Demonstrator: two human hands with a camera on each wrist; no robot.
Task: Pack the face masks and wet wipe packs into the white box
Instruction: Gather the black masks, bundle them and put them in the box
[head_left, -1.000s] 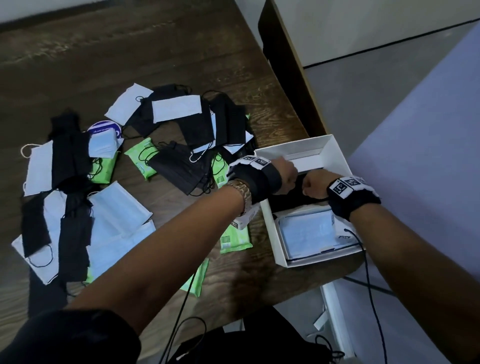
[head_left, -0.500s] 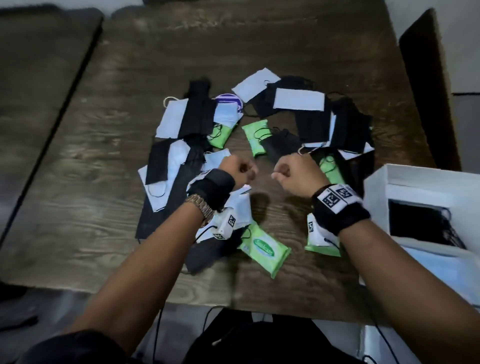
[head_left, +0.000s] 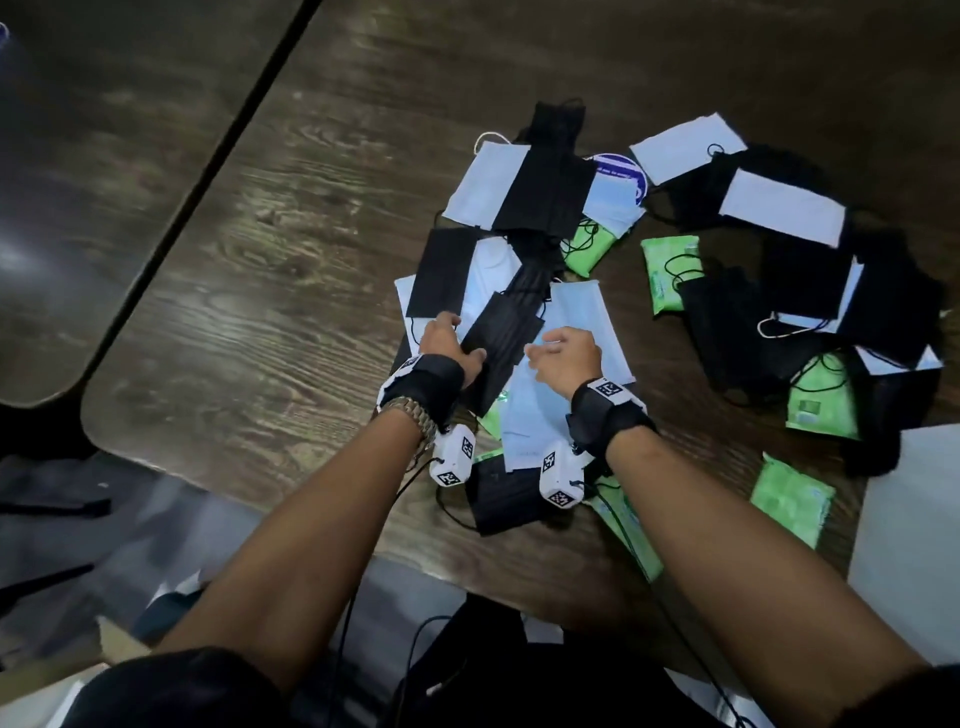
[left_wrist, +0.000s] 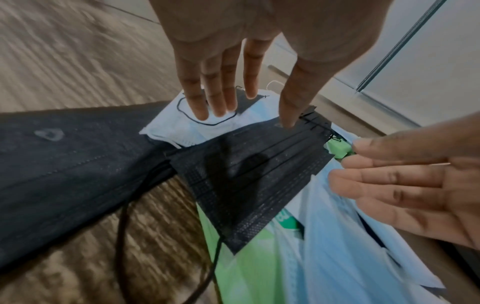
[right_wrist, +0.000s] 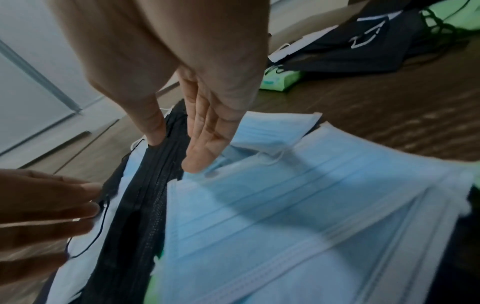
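Observation:
Black, white and blue face masks lie in a loose pile on the dark wooden table (head_left: 270, 332), with green wet wipe packs (head_left: 669, 275) among them. My left hand (head_left: 451, 340) hovers with straight fingers over a white mask (left_wrist: 176, 127), at the left edge of a black pleated mask (head_left: 501, 332). My right hand (head_left: 551, 349) is open just right of that black mask (right_wrist: 155, 185), its fingertips over a blue mask (right_wrist: 298, 195). Neither hand holds anything. Only a corner of the white box (head_left: 906, 519) shows at the right edge.
More black and white masks (head_left: 779, 213) and green packs (head_left: 792, 499) spread toward the box. A round blue-and-white item (head_left: 621, 174) lies partly under masks. A second table (head_left: 104, 156) adjoins on the left. Cables hang off the near table edge.
Both hands have left the white box, where a black mask now lies, and moved left over the pile. Their fists have opened. The head view has swung left, away from the box.

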